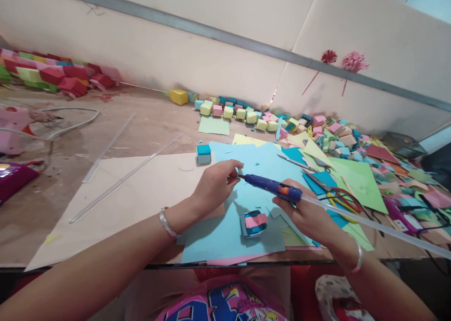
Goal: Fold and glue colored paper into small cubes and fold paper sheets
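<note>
— Wooden worktable (pixel 148 123) against a pale wall, strewn with coloured paper; rows of small paper cubes (pixel 243 113) along the far edge, more heaped to the far right.

— And nearer in?

— Light blue sheet (pixel 225 236) near the front edge, lying over a beige board (pixel 141 189). On it, a half-folded blue and pink paper box (pixel 254 223), just near of both hands, touched by neither.

— Right hand?

— Right hand (pixel 306 213) wrapped around a blue glue gun (pixel 273 188), fingers closed on the handle, nozzle pointing left. Clear glue stick (pixel 380 229) trailing out of the back, off to the right.

— Left hand?

— Left hand (pixel 216 184) just left of the nozzle, fingertips pinched together right at the tip. Anything between them too small to make out; cannot tell whether holding something.

— Anything else close by?

— Single blue cube (pixel 203 154) just far of the left hand. Scissors (pixel 333 191) with red and yellow handles to the right of the gun, on green and blue sheets. Second pink glue gun (pixel 14 128) at the far left.
</note>
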Motion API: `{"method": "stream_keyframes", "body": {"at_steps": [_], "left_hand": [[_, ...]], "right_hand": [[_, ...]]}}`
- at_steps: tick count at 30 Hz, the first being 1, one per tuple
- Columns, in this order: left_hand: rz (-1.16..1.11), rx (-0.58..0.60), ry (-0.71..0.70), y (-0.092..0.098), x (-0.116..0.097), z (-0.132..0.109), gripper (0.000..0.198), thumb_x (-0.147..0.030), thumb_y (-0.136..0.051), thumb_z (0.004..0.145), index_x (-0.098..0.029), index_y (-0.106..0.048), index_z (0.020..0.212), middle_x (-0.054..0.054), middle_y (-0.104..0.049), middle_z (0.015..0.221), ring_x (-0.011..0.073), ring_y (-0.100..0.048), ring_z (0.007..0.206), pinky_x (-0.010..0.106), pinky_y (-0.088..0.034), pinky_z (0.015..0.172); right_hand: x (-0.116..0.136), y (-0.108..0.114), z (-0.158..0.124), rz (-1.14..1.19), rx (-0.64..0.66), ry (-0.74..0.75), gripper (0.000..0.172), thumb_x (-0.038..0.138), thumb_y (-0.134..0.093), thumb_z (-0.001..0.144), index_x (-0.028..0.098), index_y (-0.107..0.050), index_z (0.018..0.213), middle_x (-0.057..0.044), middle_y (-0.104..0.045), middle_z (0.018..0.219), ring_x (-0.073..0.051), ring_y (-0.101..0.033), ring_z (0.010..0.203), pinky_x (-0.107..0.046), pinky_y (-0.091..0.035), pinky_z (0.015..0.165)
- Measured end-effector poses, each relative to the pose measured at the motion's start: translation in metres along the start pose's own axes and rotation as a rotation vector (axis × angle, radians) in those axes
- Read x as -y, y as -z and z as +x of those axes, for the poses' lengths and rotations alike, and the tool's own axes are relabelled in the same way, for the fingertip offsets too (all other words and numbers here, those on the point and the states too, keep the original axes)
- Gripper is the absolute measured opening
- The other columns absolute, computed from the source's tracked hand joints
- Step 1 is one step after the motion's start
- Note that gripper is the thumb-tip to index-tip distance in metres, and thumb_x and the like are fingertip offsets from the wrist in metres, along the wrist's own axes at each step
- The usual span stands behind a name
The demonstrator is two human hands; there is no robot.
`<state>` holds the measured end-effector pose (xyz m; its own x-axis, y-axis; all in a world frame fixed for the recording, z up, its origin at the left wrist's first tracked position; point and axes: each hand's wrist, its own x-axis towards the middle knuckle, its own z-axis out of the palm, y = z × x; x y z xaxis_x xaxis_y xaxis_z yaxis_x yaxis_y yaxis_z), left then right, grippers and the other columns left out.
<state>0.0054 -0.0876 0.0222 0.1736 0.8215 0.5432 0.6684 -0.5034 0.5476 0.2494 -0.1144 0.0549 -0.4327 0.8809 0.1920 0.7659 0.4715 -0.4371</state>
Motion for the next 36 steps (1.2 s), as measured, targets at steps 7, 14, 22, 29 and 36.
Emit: {"method": "stream_keyframes", "body": {"at_steps": [7,14,22,29,36], "left_hand": [[-0.034,0.002,0.018,0.0013,-0.0022,0.0002,0.047,-0.003,-0.066,0.073,-0.023,-0.053,0.113,-0.007,-0.062,0.071,0.0109,-0.062,0.064,0.021,-0.052,0.064],[-0.062,-0.004,0.055,-0.0017,-0.0007,0.0001,0.055,-0.003,-0.066,0.073,-0.023,-0.047,0.121,-0.008,-0.063,0.071,0.0107,-0.063,0.063,0.022,-0.052,0.064],[-0.077,-0.011,0.064,-0.0014,-0.0015,-0.0011,0.055,-0.003,-0.068,0.072,-0.023,-0.048,0.119,-0.008,-0.064,0.072,0.0104,-0.064,0.064,0.022,-0.053,0.065],[-0.083,0.01,0.08,-0.0026,-0.0018,-0.0001,0.057,-0.001,-0.068,0.071,-0.023,-0.048,0.119,-0.009,-0.063,0.071,0.0101,-0.064,0.062,0.021,-0.052,0.063],[-0.093,-0.006,0.088,-0.0009,-0.0019,-0.0006,0.051,-0.004,-0.069,0.072,-0.024,-0.05,0.115,-0.008,-0.064,0.071,0.0103,-0.065,0.062,0.022,-0.053,0.063]], "right_hand": [[-0.0071,0.0028,-0.0027,-0.038,0.016,-0.023,0.022,0.041,-0.045,0.094,0.022,-0.048,0.084,-0.003,-0.057,0.081,-0.019,-0.051,0.073,-0.031,-0.039,0.066],[-0.0022,0.0028,-0.0027,-0.005,-0.014,0.006,0.022,0.041,-0.046,0.094,0.022,-0.047,0.083,-0.002,-0.055,0.079,-0.018,-0.051,0.071,-0.031,-0.039,0.066],[-0.009,0.0005,-0.0037,-0.016,-0.003,-0.031,0.019,0.039,-0.047,0.093,0.022,-0.049,0.084,-0.003,-0.057,0.08,-0.019,-0.051,0.072,-0.031,-0.04,0.066],[-0.0004,0.0013,-0.0028,0.018,-0.021,0.0,0.02,0.039,-0.047,0.094,0.022,-0.048,0.083,-0.002,-0.055,0.079,-0.018,-0.05,0.072,-0.03,-0.039,0.066],[-0.0054,0.0009,-0.0034,0.002,-0.021,-0.048,0.019,0.039,-0.047,0.093,0.023,-0.047,0.082,-0.002,-0.056,0.079,-0.019,-0.051,0.071,-0.031,-0.04,0.065]]}}
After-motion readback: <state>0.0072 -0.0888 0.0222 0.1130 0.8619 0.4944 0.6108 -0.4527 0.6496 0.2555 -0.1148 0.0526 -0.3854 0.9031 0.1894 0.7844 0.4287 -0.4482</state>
